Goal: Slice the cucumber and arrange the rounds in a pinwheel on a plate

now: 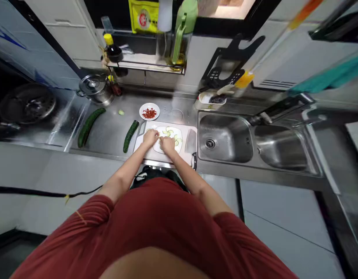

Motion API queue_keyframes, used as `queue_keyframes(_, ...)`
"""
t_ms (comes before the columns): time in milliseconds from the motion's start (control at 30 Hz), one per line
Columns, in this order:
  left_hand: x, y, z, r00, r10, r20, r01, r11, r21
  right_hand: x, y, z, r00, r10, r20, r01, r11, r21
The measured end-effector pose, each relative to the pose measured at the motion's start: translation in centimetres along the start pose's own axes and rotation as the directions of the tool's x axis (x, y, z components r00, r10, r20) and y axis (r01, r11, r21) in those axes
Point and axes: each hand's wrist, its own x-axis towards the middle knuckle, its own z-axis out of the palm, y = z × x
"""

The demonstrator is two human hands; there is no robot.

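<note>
Pale green cucumber slices [168, 131] lie in curved groups on a white plate [179, 146], which rests on a cutting board [152, 155]. Over the plate's left part is my left hand [151, 138], its fingers pinched together; whatever they hold is too small to name. My right hand [167, 145] bends its fingers down onto the plate's lower middle, hiding what is under them. A knife [191, 144] lies on the board's right side. Left of the board is a shorter cucumber piece [130, 136], and a long cucumber [90, 127] lies farther left.
Behind the board stands a small plate [142, 112] of chopped red pieces. A cucumber end [121, 112] and a lidded pot [100, 93] are at the back left. A double sink [225, 137] adjoins the board's right. Bottles stand on a wall shelf [149, 66].
</note>
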Motion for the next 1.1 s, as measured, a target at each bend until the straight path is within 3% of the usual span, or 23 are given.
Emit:
queue_keyframes(767,0.7,0.6,-0.5,0.998,-0.035,0.045,0.035,0.999,0.004,0.2,0.0,-0.7,0.999,-0.023,0.035,0.022,0.999,0.024)
queue_keyframes(967,-0.1,0.1,-0.5,0.998,-0.008,-0.059,0.007,1.0,-0.025,-0.6,0.2,-1.1,0.999,0.054,0.0,-0.054,0.998,0.045)
queue_keyframes(1100,-0.4,0.2,-0.3,0.997,-0.026,-0.068,0.025,1.0,-0.013,-1.1,0.0,-1.1,1.0,0.028,0.008,-0.029,0.999,0.046)
